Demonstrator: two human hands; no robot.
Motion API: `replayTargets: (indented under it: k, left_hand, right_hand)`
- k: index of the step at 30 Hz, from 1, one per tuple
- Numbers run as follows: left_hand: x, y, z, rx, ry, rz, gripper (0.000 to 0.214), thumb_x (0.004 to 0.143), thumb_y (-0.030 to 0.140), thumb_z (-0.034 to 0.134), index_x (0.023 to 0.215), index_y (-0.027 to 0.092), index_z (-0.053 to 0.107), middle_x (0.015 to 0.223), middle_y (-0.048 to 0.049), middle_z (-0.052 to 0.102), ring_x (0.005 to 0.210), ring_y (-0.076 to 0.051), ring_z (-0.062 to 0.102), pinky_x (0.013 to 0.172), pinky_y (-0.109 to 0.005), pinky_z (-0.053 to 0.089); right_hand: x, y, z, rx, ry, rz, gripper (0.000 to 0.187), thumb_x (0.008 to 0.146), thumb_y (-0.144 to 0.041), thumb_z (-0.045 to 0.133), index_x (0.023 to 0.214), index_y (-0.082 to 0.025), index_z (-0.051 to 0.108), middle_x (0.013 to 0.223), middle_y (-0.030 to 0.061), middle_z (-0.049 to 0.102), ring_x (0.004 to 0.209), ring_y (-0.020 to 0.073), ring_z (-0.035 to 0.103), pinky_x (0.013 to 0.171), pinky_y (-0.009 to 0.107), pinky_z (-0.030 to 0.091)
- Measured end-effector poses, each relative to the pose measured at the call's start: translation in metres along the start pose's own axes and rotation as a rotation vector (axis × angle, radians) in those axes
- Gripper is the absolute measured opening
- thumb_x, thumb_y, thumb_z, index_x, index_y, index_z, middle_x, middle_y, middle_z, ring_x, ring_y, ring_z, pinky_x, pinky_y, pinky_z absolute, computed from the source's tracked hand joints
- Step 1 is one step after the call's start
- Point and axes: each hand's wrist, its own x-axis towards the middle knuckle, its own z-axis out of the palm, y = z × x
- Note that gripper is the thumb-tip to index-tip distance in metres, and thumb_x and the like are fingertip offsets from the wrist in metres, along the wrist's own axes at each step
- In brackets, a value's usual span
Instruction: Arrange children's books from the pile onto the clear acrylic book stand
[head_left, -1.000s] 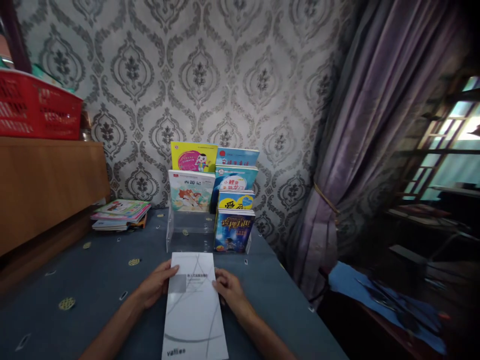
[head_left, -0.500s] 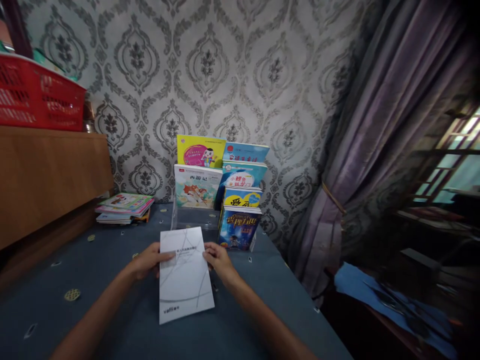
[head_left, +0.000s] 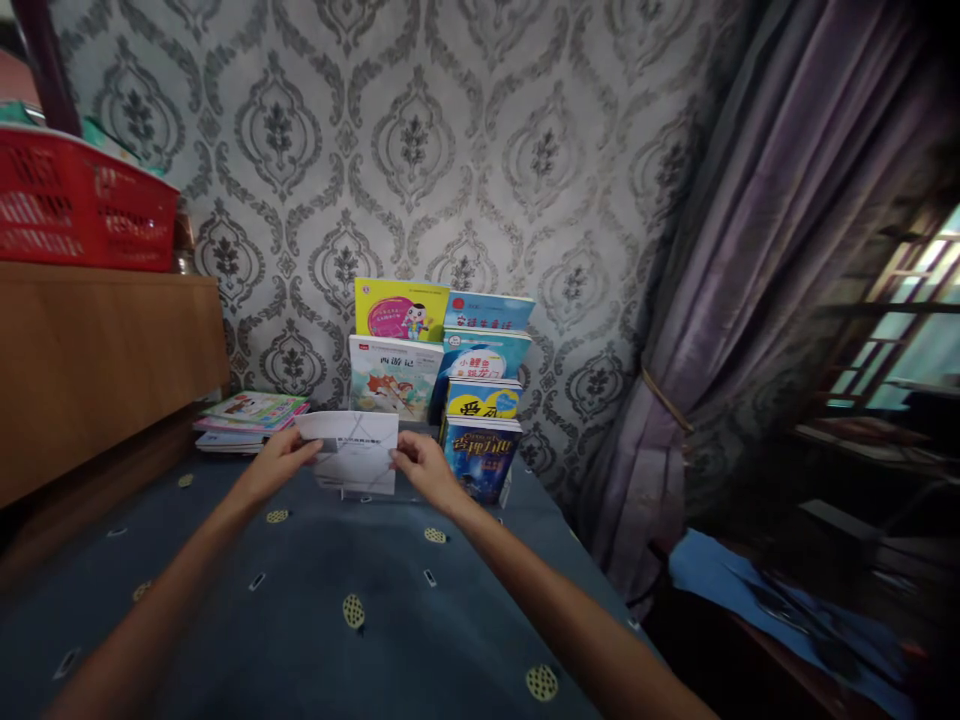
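dark tablecloth (head_left: 296, 625) stretches wide below the white booklet (head_left: 358, 458), whose side edges left hand (head_left: 280, 459) and right hand (head_left: 424, 464) pinch.

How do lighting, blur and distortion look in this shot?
Head view: dim, with deep shadow at right around a bright window; head view: small print on the white booklet too soft to read; head view: left forearm blurred, seemingly stretched toward the corner.

I see bare forearms (head_left: 555, 605), lower left and lower right of the frame, tapering towards a bare left hand (head_left: 279, 464) and a bare right hand (head_left: 424, 466).
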Motion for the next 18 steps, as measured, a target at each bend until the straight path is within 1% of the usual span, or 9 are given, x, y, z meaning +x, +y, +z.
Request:
replayTargets:
  k: [2, 4, 5, 7, 9, 11, 13, 16, 18]
  left_hand:
    - [-0.001, 0.0, -0.002, 0.07, 0.055, 0.05, 0.045, 0.066, 0.059, 0.071, 0.075, 0.016, 0.066, 0.072, -0.0042, 0.067, 0.074, -0.022, 0.063, 0.07, -0.033, 0.052]
    - [-0.003, 0.004, -0.003, 0.113, 0.076, 0.155, 0.043, 0.073, 0.059, 0.065, 0.076, 0.016, 0.065, 0.075, -0.0049, 0.067, 0.075, -0.022, 0.063, 0.073, -0.034, 0.051]
    - [-0.004, 0.006, -0.002, 0.125, 0.078, 0.22, 0.041, 0.076, 0.058, 0.062, 0.079, 0.017, 0.066, 0.08, -0.0059, 0.069, 0.079, -0.023, 0.064, 0.076, -0.034, 0.052]
    - [-0.008, 0.012, 0.0, 0.149, 0.088, 0.336, 0.037, 0.082, 0.053, 0.058, 0.088, 0.017, 0.067, 0.094, -0.008, 0.072, 0.094, -0.025, 0.066, 0.086, -0.036, 0.052]
    - [-0.011, 0.016, 0.002, 0.192, 0.119, 0.416, 0.031, 0.084, 0.045, 0.056, 0.095, 0.019, 0.067, 0.106, -0.0092, 0.073, 0.112, -0.029, 0.064, 0.097, -0.041, 0.049]
    - [-0.014, 0.019, 0.003, 0.249, 0.151, 0.504, 0.027, 0.084, 0.039, 0.055, 0.097, 0.019, 0.066, 0.115, -0.01, 0.072, 0.126, -0.031, 0.058, 0.105, -0.044, 0.044]
    - [-0.016, 0.023, 0.003, 0.319, 0.183, 0.619, 0.025, 0.083, 0.036, 0.055, 0.099, 0.019, 0.065, 0.121, -0.0105, 0.07, 0.132, -0.031, 0.054, 0.109, -0.046, 0.042]
    - [-0.017, 0.032, 0.003, 0.426, 0.25, 0.79, 0.026, 0.087, 0.038, 0.055, 0.103, 0.019, 0.064, 0.123, -0.0103, 0.069, 0.135, -0.029, 0.051, 0.113, -0.047, 0.04]
    - [-0.015, 0.041, 0.002, 0.485, 0.275, 0.863, 0.028, 0.09, 0.042, 0.054, 0.104, 0.02, 0.064, 0.123, -0.0096, 0.068, 0.136, -0.029, 0.05, 0.115, -0.047, 0.039]
  right_hand:
    - [0.004, -0.008, 0.0, -0.137, 0.012, -0.064, 0.008, 0.081, -0.021, 0.055, 0.075, -0.019, 0.059, 0.067, -0.0037, 0.055, 0.067, 0.0137, 0.053, 0.068, 0.026, 0.048]
    - [0.006, -0.017, -0.002, -0.247, 0.025, -0.133, 0.013, 0.083, -0.018, 0.051, 0.082, -0.019, 0.064, 0.072, -0.0015, 0.061, 0.07, 0.0152, 0.056, 0.07, 0.027, 0.047]
    - [0.007, -0.022, -0.004, -0.285, 0.029, -0.171, 0.018, 0.083, -0.015, 0.049, 0.087, -0.019, 0.066, 0.078, 0.0003, 0.065, 0.075, 0.0164, 0.059, 0.073, 0.028, 0.048]
    - [0.009, -0.031, -0.007, -0.335, 0.047, -0.265, 0.028, 0.082, -0.01, 0.046, 0.096, -0.019, 0.068, 0.093, 0.004, 0.07, 0.088, 0.0192, 0.064, 0.081, 0.032, 0.05]
    - [0.01, -0.037, -0.01, -0.363, 0.062, -0.365, 0.034, 0.081, -0.006, 0.046, 0.102, -0.019, 0.069, 0.105, 0.0069, 0.071, 0.101, 0.0213, 0.065, 0.091, 0.036, 0.051]
    - [0.01, -0.042, -0.012, -0.389, 0.068, -0.451, 0.035, 0.083, -0.005, 0.046, 0.105, -0.019, 0.068, 0.112, 0.0094, 0.07, 0.112, 0.0226, 0.064, 0.097, 0.041, 0.05]
    - [0.011, -0.046, -0.015, -0.432, 0.073, -0.519, 0.033, 0.087, -0.007, 0.046, 0.109, -0.02, 0.067, 0.121, 0.0114, 0.067, 0.121, 0.0235, 0.06, 0.104, 0.044, 0.048]
    - [0.013, -0.053, -0.02, -0.512, 0.085, -0.621, 0.03, 0.092, -0.011, 0.048, 0.115, -0.021, 0.065, 0.13, 0.0124, 0.063, 0.133, 0.0243, 0.051, 0.111, 0.049, 0.043]
    - [0.015, -0.058, -0.023, -0.557, 0.105, -0.68, 0.029, 0.094, -0.013, 0.049, 0.119, -0.021, 0.063, 0.133, 0.0123, 0.06, 0.138, 0.0244, 0.047, 0.114, 0.051, 0.042]
